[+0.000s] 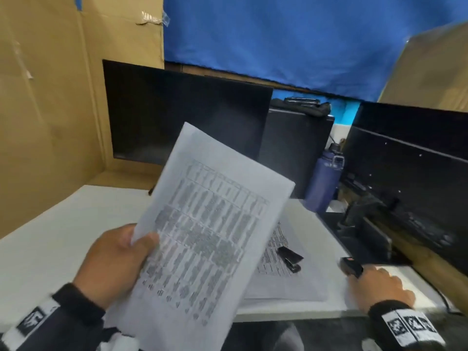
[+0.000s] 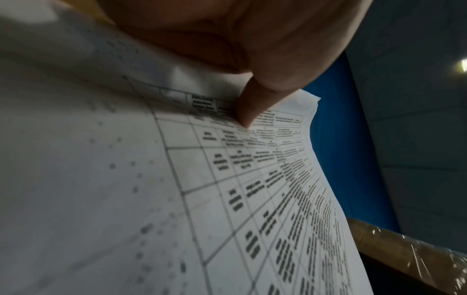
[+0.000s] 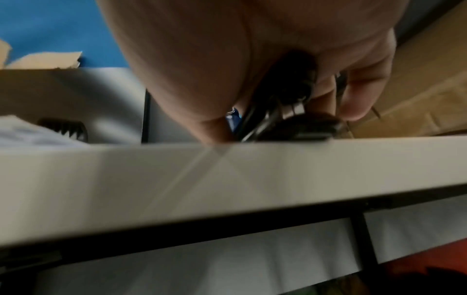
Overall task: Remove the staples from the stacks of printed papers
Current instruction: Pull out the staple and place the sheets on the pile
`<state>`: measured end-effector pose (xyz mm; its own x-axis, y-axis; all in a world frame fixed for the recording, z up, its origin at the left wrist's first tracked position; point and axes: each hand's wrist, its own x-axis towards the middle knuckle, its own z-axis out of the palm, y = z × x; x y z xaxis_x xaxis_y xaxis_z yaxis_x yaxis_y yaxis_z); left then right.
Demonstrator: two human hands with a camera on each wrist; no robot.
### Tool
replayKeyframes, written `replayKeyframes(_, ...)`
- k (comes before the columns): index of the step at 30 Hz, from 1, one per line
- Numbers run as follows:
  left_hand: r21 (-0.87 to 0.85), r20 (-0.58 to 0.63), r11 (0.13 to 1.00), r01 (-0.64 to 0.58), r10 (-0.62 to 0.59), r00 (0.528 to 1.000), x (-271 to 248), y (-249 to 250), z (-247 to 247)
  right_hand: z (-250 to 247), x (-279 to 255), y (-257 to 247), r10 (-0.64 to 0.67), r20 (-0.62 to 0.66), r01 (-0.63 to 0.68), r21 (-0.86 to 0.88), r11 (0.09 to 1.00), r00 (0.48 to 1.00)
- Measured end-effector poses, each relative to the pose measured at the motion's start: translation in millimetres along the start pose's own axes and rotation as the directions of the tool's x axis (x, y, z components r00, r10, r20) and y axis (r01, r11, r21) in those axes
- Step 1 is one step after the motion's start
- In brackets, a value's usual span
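My left hand (image 1: 119, 259) holds a stack of printed papers (image 1: 210, 224) up above the white table (image 1: 63, 236), tilted. Its thumb (image 2: 250, 107) presses on the printed grid of the top sheet (image 2: 227, 199) and the fingers are hidden behind the stack. No staple can be made out. More printed sheets (image 1: 286, 287) lie flat on the table with a black two-part object (image 1: 290, 258) on them. At the table's right front my right hand (image 1: 379, 285) curls round a small black tool (image 1: 350, 267) with metal parts (image 3: 303, 127), which rests on the table top.
Two dark monitors (image 1: 182, 115) (image 1: 410, 173) stand at the back and right, with a blue bottle (image 1: 325, 181) between them. A cardboard wall (image 1: 50, 97) closes the left side and blue cloth (image 1: 278, 41) hangs behind. The table's front edge (image 3: 227, 179) is just below my right hand.
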<state>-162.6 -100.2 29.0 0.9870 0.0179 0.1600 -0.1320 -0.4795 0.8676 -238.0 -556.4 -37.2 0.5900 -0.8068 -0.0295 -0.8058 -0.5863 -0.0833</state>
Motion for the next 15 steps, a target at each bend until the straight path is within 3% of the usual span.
replayKeyframes(3, 0.085, 0.047, 0.996, -0.027, 0.023, 0.999, -6.3, -4.5, 9.9, -15.1, -11.9, -4.9, -0.092, -0.035, 0.097, 0.153, 0.984, 0.995)
replayKeyframes(6, 0.170, 0.061, 0.984, -0.053, 0.043, 0.997, -11.2, -11.3, 19.5, -51.3, -34.4, -17.1, -0.211, -0.154, 0.257, 0.416, 0.872, 0.965)
replayKeyframes(8, 0.201, 0.094, 0.977, -0.072, 0.054, 0.994, -15.8, -12.3, 26.0, -75.4, -55.7, -27.4, -0.210, -0.284, 0.351, 0.669, 0.655, 0.935)
replayKeyframes(10, 0.229, 0.136, 0.969, -0.087, 0.057, 0.989, -24.8, -8.6, 34.7, -95.1, -77.2, -37.4, -0.165, -0.366, 0.401, 0.858, 0.320, 0.916)
replayKeyframes(13, 0.283, 0.219, 0.953, -0.105, 0.043, 0.975, -43.9, 4.0, 50.4, -110.8, -103.3, -51.7, -0.156, -0.330, 0.315, 0.942, -0.115, 0.931)
replayKeyframes(15, 0.307, 0.262, 0.945, -0.110, 0.027, 0.965, -54.8, 12.4, 59.2, -110.3, -111.8, -59.3, -0.151, -0.288, 0.239, 0.930, -0.280, 0.945)
